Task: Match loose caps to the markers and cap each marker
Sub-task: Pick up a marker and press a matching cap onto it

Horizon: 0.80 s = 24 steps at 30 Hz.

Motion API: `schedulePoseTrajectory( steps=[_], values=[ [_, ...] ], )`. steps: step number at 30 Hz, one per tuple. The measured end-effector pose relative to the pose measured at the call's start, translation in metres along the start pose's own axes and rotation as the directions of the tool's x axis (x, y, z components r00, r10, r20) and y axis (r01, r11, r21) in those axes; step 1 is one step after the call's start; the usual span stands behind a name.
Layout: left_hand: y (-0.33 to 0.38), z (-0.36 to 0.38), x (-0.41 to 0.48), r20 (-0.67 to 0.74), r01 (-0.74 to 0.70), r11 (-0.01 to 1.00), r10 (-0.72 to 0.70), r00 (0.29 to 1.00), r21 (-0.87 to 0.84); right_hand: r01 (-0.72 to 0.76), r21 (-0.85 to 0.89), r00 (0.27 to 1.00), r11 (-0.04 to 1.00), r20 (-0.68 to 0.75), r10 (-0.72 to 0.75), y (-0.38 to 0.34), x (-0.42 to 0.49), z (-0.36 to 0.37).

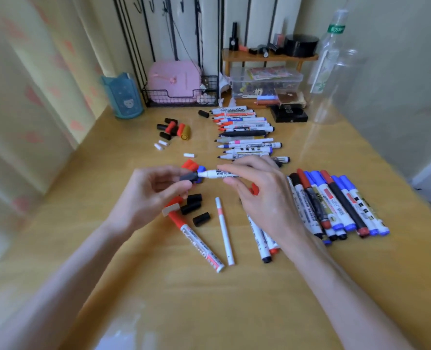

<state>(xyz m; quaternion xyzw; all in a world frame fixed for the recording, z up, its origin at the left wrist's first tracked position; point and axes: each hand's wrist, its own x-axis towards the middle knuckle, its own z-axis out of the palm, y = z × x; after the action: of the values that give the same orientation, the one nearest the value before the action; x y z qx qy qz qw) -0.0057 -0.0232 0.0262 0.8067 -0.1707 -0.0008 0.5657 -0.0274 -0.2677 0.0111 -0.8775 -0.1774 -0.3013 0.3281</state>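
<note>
My right hand (257,190) grips a white whiteboard marker (213,173) held level above the table, its tip pointing left. My left hand (148,190) pinches a black cap (188,176) right at that tip. Loose black caps (194,204) and red and blue caps (191,166) lie under and between my hands. A red-capped marker (196,238) and a thin white pen (224,231) lie in front. Uncapped markers (247,133) sit in a row further back. Capped markers (335,205) are lined up at the right.
More black, red and small white caps (174,131) lie at the back left. A blue cup (123,97), a wire basket with a pink case (176,84), a clear box (264,82), a black box (288,114) and a clear bottle (328,51) stand along the back.
</note>
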Motion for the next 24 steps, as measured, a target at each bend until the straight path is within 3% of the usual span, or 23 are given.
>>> schedulePoseTrajectory(
  steps=[5,11,24],
  values=[
    [-0.008,0.000,-0.010,-0.035,0.001,0.999,-0.002,0.999,-0.035,0.002,0.006,0.999,1.000,0.049,-0.002,0.000,-0.002,0.000],
    [-0.012,0.004,-0.013,0.004,-0.045,0.994,0.045,0.999,0.098,0.048,-0.008,0.993,0.999,0.109,-0.047,-0.005,-0.006,0.005],
    [-0.012,0.016,-0.023,-0.096,-0.138,0.973,0.158,0.983,0.186,0.089,-0.096,0.996,0.991,0.031,-0.087,-0.013,-0.010,0.012]
  ],
)
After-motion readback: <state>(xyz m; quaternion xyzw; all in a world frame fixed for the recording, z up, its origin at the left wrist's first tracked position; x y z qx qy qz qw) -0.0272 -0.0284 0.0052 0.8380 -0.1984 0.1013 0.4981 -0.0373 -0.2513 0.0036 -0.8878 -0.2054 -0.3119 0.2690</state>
